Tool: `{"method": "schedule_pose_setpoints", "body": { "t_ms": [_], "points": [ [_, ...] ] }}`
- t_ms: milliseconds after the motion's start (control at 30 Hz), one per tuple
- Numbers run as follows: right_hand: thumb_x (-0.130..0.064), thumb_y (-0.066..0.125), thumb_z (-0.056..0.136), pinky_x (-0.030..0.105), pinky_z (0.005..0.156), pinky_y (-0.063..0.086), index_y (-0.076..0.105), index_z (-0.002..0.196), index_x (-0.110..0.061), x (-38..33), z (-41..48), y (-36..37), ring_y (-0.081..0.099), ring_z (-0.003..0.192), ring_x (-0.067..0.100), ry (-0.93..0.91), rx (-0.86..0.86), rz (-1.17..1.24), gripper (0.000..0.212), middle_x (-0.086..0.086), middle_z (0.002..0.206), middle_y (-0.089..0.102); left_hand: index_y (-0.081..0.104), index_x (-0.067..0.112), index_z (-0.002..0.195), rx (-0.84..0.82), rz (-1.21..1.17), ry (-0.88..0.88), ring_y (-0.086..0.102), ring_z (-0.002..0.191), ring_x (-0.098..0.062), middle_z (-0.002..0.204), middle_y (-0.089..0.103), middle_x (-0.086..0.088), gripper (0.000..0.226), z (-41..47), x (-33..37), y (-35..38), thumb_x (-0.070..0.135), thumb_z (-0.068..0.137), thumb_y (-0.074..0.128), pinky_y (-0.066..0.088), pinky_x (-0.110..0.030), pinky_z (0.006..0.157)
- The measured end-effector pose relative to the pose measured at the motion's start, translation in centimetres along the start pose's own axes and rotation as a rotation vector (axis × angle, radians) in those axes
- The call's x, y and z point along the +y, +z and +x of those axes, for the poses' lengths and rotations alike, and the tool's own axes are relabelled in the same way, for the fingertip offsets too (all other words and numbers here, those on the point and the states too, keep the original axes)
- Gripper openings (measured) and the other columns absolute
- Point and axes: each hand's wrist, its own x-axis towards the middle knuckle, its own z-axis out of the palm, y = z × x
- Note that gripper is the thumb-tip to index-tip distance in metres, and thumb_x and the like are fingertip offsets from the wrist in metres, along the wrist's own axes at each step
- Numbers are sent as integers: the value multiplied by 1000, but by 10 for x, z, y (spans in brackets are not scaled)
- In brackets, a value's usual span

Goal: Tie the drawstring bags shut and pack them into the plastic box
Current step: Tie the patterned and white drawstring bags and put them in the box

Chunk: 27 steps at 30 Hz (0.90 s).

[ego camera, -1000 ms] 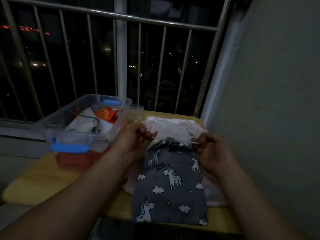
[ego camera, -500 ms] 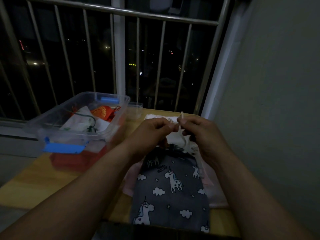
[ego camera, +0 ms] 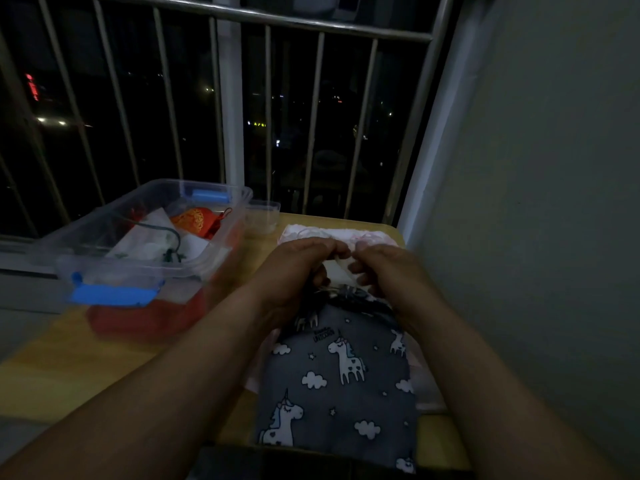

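A grey drawstring bag [ego camera: 341, 379] printed with white unicorns and clouds lies on the yellow table, its gathered mouth toward the railing. My left hand [ego camera: 294, 268] and my right hand [ego camera: 384, 271] meet just above that mouth, each pinching the white drawstring [ego camera: 337, 266] between fingertips. The clear plastic box [ego camera: 214, 251] with blue latches stands at the left. Inside it lie a white bag [ego camera: 156, 242] with a dark cord and an orange-red bag [ego camera: 199, 220].
Pale pink and white bags [ego camera: 367, 235] are stacked under the grey one. A small clear container [ego camera: 261, 216] sits behind the box. Red cloth [ego camera: 138, 320] lies under the box. A metal railing [ego camera: 311, 26] runs behind the table [ego camera: 52, 372]; a wall [ego camera: 536, 202] is at right.
My hands were apart pulling the drawstring sideways, then came together above the bag's mouth. They now sit slightly lower, fingertips touching around the cord.
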Motion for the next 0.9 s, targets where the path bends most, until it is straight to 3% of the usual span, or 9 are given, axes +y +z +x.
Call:
{"method": "schedule_pose_setpoints", "body": {
  "t_ms": [67,100,200,367,467,567,667,800,900],
  "points": [
    [-35,67,98,28,78,55,79,98,-14,4,-6,-1,73,87,17,34,-115,-39,24,-2,92,79,74,3,111,53,-37,10,40,53,-10,115,75,-5,26,4,-2,-3,16,103,53,43,-26,64],
    [-32,71,96,21,79,55,80,98,-15,6,-10,0,73,88,11,16,-152,-80,19,-4,94,79,74,5,109,74,-47,17,39,53,-11,117,75,-4,25,5,-3,-4,15,103,52,43,-26,64],
    [-24,74,94,3,64,47,81,102,-16,9,-16,1,67,76,-6,-51,-173,-148,13,-10,93,78,76,14,102,108,-29,44,39,51,-11,118,75,0,24,7,-6,-4,17,103,52,44,-29,66],
    [-29,74,94,23,83,54,80,93,-25,8,-21,9,72,86,4,-98,-204,-193,7,-11,91,79,77,17,107,105,-12,65,41,52,-9,115,75,2,24,3,-6,-1,22,104,54,43,-26,57],
    [-28,72,95,29,84,55,78,88,-25,11,-21,11,71,83,8,-112,-185,-179,10,-8,88,78,77,22,109,111,-29,88,40,55,-9,109,71,-2,24,0,-4,-2,26,105,54,33,-24,51],
    [-23,72,95,37,87,55,79,89,-16,14,-22,16,70,85,18,-17,-158,12,11,1,85,77,76,24,113,142,-9,109,40,56,-12,99,59,-5,25,-1,-3,-6,28,107,52,28,-24,50],
    [-16,73,93,43,95,55,80,88,-13,16,-24,20,71,95,28,49,-180,210,9,14,98,78,76,25,111,168,2,110,40,57,-12,94,57,-7,25,-1,-6,-7,27,106,52,31,-23,49],
    [-10,67,95,45,98,56,77,98,-4,14,-24,22,73,100,30,58,-240,383,12,18,108,77,74,22,112,183,-34,98,35,52,-12,67,45,-3,24,1,-8,-9,25,107,51,28,-24,47],
    [-12,63,97,39,89,59,68,111,4,13,-26,23,73,99,28,58,-313,474,21,17,111,76,72,17,114,202,-84,56,32,47,-12,58,39,0,24,1,-8,-9,23,107,50,25,-23,43]
  ]
}}
